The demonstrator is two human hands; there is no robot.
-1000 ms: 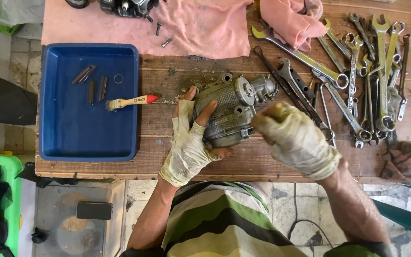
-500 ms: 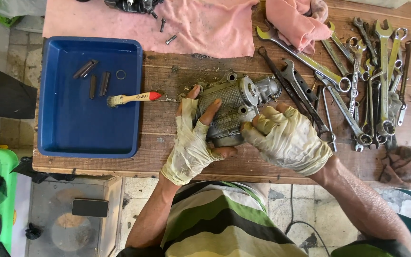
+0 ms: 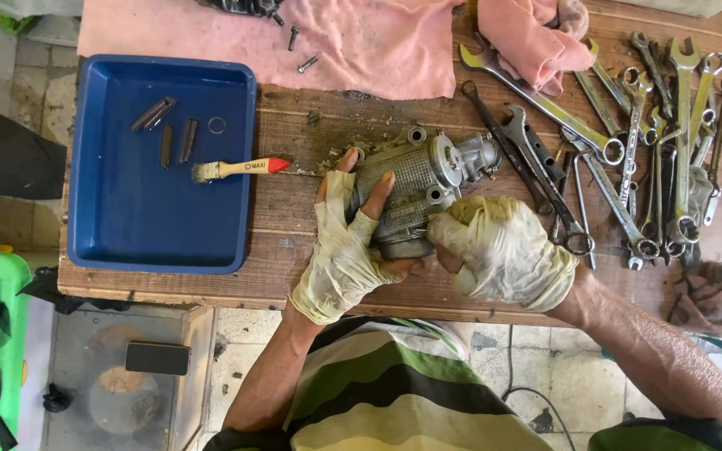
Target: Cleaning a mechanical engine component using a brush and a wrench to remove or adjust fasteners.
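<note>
A grey ribbed metal engine part (image 3: pixel 424 179) lies on the wooden workbench (image 3: pixel 294 209), just in front of me. My left hand (image 3: pixel 348 242), in a worn fingerless glove, grips its left side with the fingers spread over the ribbed face. On the part's near right corner rests my right hand (image 3: pixel 503 250), gloved and closed around the lower edge. Dirt and crumbs lie on the wood around the part.
A blue plastic tray (image 3: pixel 160 242) at the left holds short metal pins, a ring and the bristle end of a small paintbrush (image 3: pixel 236 169). Several spanners (image 3: pixel 637 150) lie at the right. Pink cloths (image 3: pixel 378 42) with bolts cover the far edge. A brown rag (image 3: pixel 716 296) sits far right.
My right hand has slid down and closed onto the part's near right corner. The left hand keeps its grip and the part has barely moved.
</note>
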